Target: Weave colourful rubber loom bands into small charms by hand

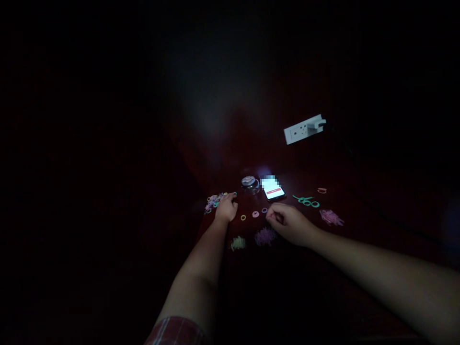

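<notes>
In a very dark room, small coloured elastic bands lie scattered on a dark red table (287,268). My left hand (226,208) rests with fingers curled into a mixed pile of bands (212,201) at the left. My right hand (287,221) is closed in a loose pinch beside a purple ring (264,210); what it holds is too small to tell. A pink ring (255,214) and a yellow ring (243,217) lie between the hands. Below them sit a purple heap (265,236) and a pale green heap (237,243).
A lit phone (273,190) lies behind the hands, next to a small round clear jar (249,182). Green rings (307,201), an orange ring (322,190) and a pink heap (331,218) lie to the right. A white power strip (301,129) with a plug lies farther back.
</notes>
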### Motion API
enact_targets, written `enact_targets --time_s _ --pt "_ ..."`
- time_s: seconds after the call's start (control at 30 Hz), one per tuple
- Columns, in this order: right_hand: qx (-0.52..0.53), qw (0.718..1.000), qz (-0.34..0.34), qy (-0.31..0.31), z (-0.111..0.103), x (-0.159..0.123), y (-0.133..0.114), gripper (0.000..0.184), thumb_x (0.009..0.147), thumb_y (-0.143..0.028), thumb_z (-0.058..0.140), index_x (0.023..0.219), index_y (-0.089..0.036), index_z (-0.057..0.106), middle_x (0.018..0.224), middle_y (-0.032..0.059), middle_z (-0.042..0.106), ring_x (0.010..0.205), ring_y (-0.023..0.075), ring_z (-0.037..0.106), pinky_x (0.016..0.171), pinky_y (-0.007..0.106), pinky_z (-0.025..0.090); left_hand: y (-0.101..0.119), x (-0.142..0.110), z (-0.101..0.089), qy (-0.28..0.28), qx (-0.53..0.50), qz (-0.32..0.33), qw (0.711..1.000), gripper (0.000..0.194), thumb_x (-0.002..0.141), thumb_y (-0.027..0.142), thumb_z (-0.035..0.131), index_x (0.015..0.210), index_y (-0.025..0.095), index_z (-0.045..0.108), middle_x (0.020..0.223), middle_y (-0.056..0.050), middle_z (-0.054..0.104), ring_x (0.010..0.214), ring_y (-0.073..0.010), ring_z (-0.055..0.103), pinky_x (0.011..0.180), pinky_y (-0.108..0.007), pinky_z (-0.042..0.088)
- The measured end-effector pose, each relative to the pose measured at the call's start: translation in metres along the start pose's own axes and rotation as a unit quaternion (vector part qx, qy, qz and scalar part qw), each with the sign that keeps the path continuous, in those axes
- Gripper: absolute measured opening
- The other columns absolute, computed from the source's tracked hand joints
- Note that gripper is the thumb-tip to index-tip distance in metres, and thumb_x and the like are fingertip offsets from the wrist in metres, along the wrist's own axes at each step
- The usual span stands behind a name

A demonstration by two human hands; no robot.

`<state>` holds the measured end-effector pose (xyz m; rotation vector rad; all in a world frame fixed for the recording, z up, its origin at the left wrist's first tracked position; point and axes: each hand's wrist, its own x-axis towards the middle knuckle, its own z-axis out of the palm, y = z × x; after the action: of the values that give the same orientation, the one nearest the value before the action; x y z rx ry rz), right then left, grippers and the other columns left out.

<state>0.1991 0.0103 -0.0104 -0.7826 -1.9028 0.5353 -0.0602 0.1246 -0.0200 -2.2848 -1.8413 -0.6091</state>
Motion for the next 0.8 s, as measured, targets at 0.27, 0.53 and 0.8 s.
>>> enact_targets --time_s 0.27,0.53,0.8 --pt "-0.021 1.000 -0.016 -0.002 0.000 0.002 -0.001 0.015 0.080 -0.008 0.051 0.069 -0.019 0.052 0.067 -0.0018 0.052 0.062 0.0116 0.047 0.059 0.024 0.035 -0.013 0.029 0.013 -0.007 0.033 -0.032 0.999 0.035 0.086 0.021 0.048 0.117 0.018 0.066 0.124 -0.007 0.065 0.118 -0.0227 0.055 0.111 -0.035 0.034" --pt "-0.026 0.999 -0.035 -0.009 0.000 0.002 -0.002 0.016 0.080 -0.006 0.050 0.070 -0.018 0.050 0.069 -0.0015 0.051 0.063 0.0113 0.046 0.060 0.024 0.035 -0.016 0.039 0.019 0.021 0.045 -0.077 0.996 0.029 0.088 0.029 0.051 0.107 0.022 0.071 0.115 -0.007 0.069 0.108 -0.0242 0.059 0.101 -0.034 0.040" --pt "-0.034 0.999 -0.015 -0.007 -0.003 0.003 -0.003 0.015 0.080 -0.008 0.051 0.070 -0.019 0.050 0.069 -0.0014 0.052 0.063 0.0116 0.046 0.060 0.024 0.035 -0.015 0.039 0.021 0.035 0.021 -0.107 0.993 0.020 0.086 0.022 0.053 0.090 0.021 0.073 0.103 -0.008 0.072 0.100 -0.0227 0.063 0.095 -0.032 0.042"
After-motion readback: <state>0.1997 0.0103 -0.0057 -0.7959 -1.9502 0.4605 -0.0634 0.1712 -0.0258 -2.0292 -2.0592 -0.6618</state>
